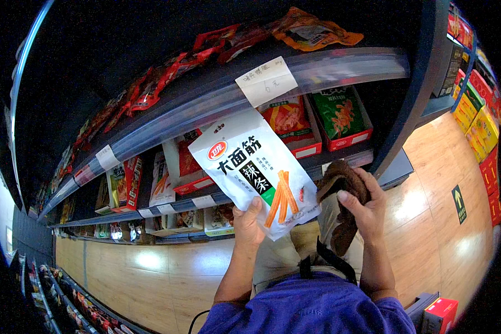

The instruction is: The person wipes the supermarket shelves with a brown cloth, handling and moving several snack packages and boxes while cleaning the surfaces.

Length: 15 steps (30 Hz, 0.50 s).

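My left hand [249, 221] grips the lower left corner of a white snack packet [254, 175], its thumb on the printed front. The packet shows orange strips and bears writing. In my right hand [365, 204] is a bunched dark brown cloth [346, 183], and part of it touches the packet's right edge. Both hands are in front of a store shelf, over my light trousers. Just behind the packet, red display boxes hold a red packet [286, 119] and a green packet [338, 112].
The upper shelf's clear edge strip [350, 69] carries a handwritten price card [266, 81]; an orange packet [315, 31] lies above it. A dark shelf upright [417, 87] stands at the right. Yellow boxes [482, 129] are stacked beyond. A red box [440, 311] is at the lower right.
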Each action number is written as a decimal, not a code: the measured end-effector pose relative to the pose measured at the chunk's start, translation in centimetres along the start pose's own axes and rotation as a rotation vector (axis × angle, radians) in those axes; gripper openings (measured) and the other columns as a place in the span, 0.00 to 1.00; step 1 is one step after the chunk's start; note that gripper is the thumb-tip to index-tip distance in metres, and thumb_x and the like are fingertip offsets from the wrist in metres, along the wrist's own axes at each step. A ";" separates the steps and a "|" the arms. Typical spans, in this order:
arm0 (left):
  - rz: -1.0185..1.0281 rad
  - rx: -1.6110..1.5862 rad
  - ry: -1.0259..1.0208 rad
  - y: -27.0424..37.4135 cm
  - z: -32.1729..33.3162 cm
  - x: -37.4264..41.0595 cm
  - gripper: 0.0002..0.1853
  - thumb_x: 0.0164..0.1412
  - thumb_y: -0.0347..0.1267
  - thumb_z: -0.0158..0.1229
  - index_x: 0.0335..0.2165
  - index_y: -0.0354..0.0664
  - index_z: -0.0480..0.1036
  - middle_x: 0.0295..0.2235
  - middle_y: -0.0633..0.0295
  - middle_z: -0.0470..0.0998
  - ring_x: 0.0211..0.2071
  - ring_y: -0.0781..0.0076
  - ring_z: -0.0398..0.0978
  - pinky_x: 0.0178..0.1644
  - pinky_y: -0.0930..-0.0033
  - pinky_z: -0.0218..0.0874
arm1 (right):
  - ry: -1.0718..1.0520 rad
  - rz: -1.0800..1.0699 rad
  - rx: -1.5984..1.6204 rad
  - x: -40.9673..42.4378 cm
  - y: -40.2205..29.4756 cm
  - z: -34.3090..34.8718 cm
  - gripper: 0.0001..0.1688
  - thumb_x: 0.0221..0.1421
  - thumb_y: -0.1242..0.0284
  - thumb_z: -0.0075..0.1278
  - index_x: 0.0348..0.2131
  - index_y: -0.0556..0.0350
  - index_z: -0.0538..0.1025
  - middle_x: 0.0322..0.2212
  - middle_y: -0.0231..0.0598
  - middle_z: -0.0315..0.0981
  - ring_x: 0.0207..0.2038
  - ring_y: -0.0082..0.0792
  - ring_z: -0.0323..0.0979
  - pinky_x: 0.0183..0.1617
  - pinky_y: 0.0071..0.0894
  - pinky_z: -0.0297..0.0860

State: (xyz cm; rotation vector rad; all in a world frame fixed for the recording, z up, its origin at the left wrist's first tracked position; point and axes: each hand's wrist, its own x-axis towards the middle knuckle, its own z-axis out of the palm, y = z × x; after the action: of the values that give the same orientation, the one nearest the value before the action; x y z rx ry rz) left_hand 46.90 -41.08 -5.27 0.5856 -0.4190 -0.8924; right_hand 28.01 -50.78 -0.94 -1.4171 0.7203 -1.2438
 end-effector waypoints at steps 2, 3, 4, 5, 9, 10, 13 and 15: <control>0.003 0.069 0.042 0.0 -0.2 -0.1 0.16 0.47 0.25 0.55 0.39 0.39 0.67 0.37 0.62 0.71 0.38 0.70 0.68 0.43 0.68 0.60 | -0.074 -0.055 -0.058 -0.2 -0.7 0.4 0.26 0.34 0.71 0.59 0.36 0.63 0.69 0.28 0.39 0.65 0.30 0.30 0.65 0.35 0.24 0.62; 0.003 0.103 0.062 -0.1 -0.2 -0.2 0.16 0.47 0.25 0.55 0.38 0.38 0.67 0.36 0.62 0.71 0.38 0.70 0.69 0.42 0.68 0.60 | -0.116 -0.096 -0.100 -0.4 -0.7 0.7 0.26 0.33 0.71 0.59 0.36 0.63 0.69 0.27 0.40 0.65 0.30 0.31 0.65 0.35 0.25 0.62; -0.003 0.143 0.095 -0.1 -0.2 -0.3 0.15 0.47 0.26 0.56 0.37 0.38 0.67 0.35 0.62 0.71 0.36 0.70 0.69 0.40 0.69 0.61 | -0.159 -0.138 -0.142 -0.6 -0.7 1.0 0.26 0.33 0.71 0.59 0.36 0.63 0.69 0.27 0.41 0.65 0.30 0.33 0.65 0.35 0.26 0.62; -0.009 0.183 0.128 -0.2 -0.1 -0.4 0.14 0.47 0.26 0.56 0.36 0.37 0.67 0.33 0.62 0.72 0.34 0.71 0.70 0.38 0.70 0.62 | -0.204 -0.179 -0.183 -0.7 -0.7 1.1 0.27 0.32 0.71 0.59 0.36 0.62 0.69 0.26 0.42 0.66 0.30 0.34 0.65 0.34 0.27 0.62; -0.152 0.378 0.121 0.3 -0.2 -1.2 0.10 0.47 0.27 0.56 0.32 0.37 0.68 0.28 0.62 0.72 0.27 0.74 0.70 0.30 0.73 0.62 | -0.360 -0.173 -0.278 -1.3 -0.9 2.5 0.28 0.30 0.69 0.61 0.35 0.61 0.70 0.24 0.43 0.65 0.28 0.35 0.65 0.33 0.28 0.63; -0.077 0.406 0.158 0.0 0.9 -1.1 0.08 0.48 0.28 0.55 0.30 0.37 0.69 0.25 0.64 0.71 0.24 0.76 0.68 0.27 0.75 0.60 | -0.346 -0.222 -0.287 -1.3 -0.7 2.8 0.27 0.30 0.70 0.60 0.35 0.61 0.71 0.23 0.41 0.65 0.27 0.33 0.65 0.33 0.26 0.62; -0.150 0.388 0.055 0.2 -0.2 -1.1 0.11 0.48 0.27 0.55 0.34 0.36 0.69 0.30 0.63 0.73 0.30 0.77 0.69 0.34 0.75 0.61 | -0.319 -0.117 -0.200 -1.1 0.1 2.6 0.26 0.31 0.70 0.60 0.34 0.61 0.71 0.23 0.40 0.65 0.28 0.32 0.65 0.32 0.25 0.62; -0.121 0.250 0.022 0.1 -0.3 -1.0 0.13 0.48 0.26 0.55 0.35 0.36 0.69 0.34 0.63 0.72 0.34 0.77 0.69 0.39 0.74 0.61 | -0.270 -0.060 -0.144 -0.9 1.6 2.2 0.26 0.32 0.72 0.59 0.35 0.62 0.70 0.27 0.40 0.66 0.30 0.31 0.66 0.34 0.24 0.62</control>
State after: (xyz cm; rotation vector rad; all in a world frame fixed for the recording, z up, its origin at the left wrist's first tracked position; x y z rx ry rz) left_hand 46.59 -40.12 -5.53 0.8570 -0.4833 -0.9552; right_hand 30.11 -49.66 -2.46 -1.6972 0.5935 -1.0354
